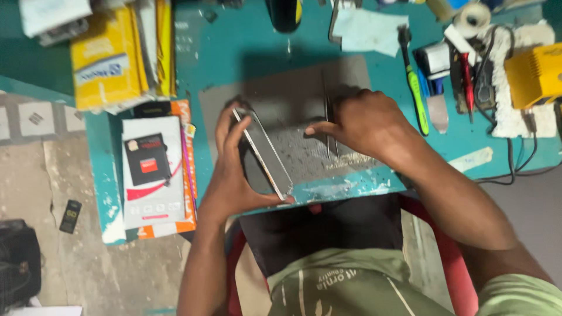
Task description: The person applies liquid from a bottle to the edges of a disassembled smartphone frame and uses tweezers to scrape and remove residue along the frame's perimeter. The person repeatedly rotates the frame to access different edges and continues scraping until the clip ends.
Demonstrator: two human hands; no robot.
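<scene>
Your left hand (234,169) is nearest the lens, its fingers (225,126) clenched around a slim silver phone (264,153) stood on its long edge on the grey mat (293,93). That phone's long axis runs diagonally, from the far end beneath your fingertips down toward your thumb at the near edge of the teal surface (246,41). Just to the right of those fingers, your right hand (366,126) pinches a pair of thin metal tweezers (329,111), which point away from you, roughly upright in view. So the phone lies left of the tweezers, close but not touching. A green-handled tool (417,96) lies beyond your right knuckles; boxed packages (155,169) sit left of your left wrist.
</scene>
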